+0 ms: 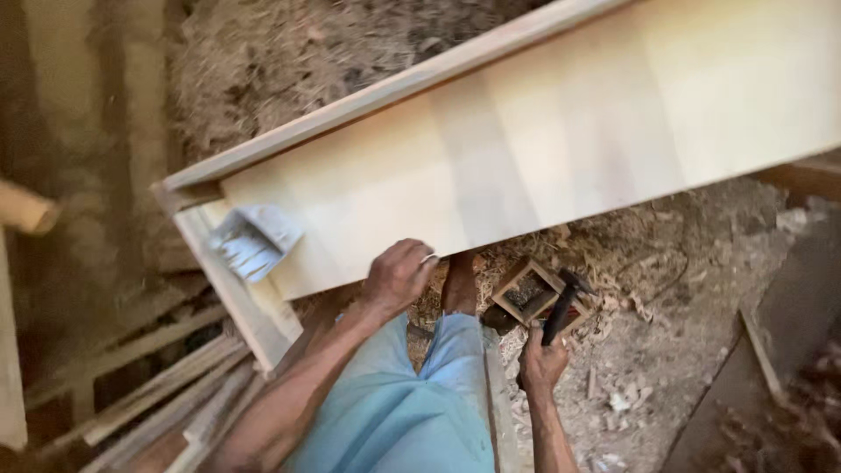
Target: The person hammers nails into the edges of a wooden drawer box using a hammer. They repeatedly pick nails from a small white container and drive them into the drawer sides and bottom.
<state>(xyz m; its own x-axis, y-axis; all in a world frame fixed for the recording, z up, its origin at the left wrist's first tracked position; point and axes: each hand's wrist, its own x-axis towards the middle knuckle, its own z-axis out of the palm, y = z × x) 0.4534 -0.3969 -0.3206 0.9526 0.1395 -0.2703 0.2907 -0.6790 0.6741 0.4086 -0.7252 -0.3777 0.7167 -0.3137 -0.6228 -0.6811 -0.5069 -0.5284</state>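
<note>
Right grip clamps a dark hammer, handle running up and right to its head over a small wooden box holding shavings, while the left grip closes on the lower edge of the long pale panel slanting up rightward.

place: woodworking shop | floor: bare earth covered in wood shavings and sawdust | centre: large pale wooden panel with a framed edge | near left: stack of loose slats | near right: hammer over a small wooden box
</note>
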